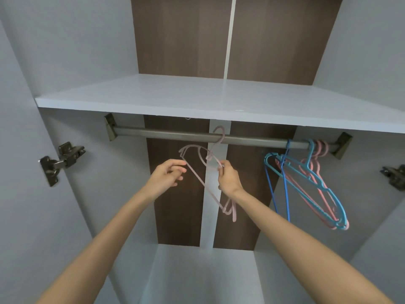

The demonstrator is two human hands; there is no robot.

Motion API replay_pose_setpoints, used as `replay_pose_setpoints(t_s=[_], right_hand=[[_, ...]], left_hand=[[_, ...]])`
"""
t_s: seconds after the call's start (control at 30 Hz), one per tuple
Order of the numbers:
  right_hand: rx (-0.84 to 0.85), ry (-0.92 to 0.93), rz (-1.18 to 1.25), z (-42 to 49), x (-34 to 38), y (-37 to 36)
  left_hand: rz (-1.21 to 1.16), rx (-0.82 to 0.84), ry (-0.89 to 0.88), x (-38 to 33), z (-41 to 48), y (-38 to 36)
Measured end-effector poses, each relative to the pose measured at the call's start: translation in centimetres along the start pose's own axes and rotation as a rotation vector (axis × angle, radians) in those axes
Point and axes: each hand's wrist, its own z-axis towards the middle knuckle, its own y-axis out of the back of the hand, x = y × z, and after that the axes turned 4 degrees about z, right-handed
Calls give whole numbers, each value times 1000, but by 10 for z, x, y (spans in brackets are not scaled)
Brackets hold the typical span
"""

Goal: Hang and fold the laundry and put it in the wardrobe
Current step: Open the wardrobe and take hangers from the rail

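Observation:
A pale pink plastic hanger (198, 176) hangs tilted in front of the wardrobe rod (166, 135). Its hook (221, 135) overlaps the rod near the middle; whether it rests on the rod I cannot tell. My right hand (229, 178) pinches the hanger's upper arm just below the neck. My left hand (166, 175) is at the hanger's left end with fingers loosely curled, and its index fingertip is at the lower bar without a clear grip. No clothing is in view.
Several blue and pink empty hangers (311, 183) hang bunched at the rod's right end. A white shelf (197, 99) runs just above the rod. Door hinges sit on the left wall (62, 160) and the right wall (394, 175). The wardrobe floor (197, 275) lies below.

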Motion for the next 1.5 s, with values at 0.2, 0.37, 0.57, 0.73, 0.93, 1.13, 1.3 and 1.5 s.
replay_pose_setpoints(t_s=[0.2,0.37,0.57,0.73,0.93,1.13,1.3,1.5], right_hand=[[-64,68,-103,-16,10,35],[-57,130,-309,-43,10,73],[41,239,-463,-85,13,120],[96,323,-482,-117,8,150],[187,318,-427,-154,-8,161],[321,343,-330,-207,-6,142],[409,379,-266,-258,-14,124],[618,419,-190,-334,-22,88]], left_hand=[[75,-2,-62,-2,1,-10],[299,-5,-176,-4,3,-26],[610,49,-309,-10,-9,-63],[745,32,-308,-16,-33,-90],[756,-87,-457,-22,-84,-96],[791,-71,-491,-23,-162,-99],[758,-83,-411,-9,-235,-93],[640,-135,-267,21,-354,-72]])
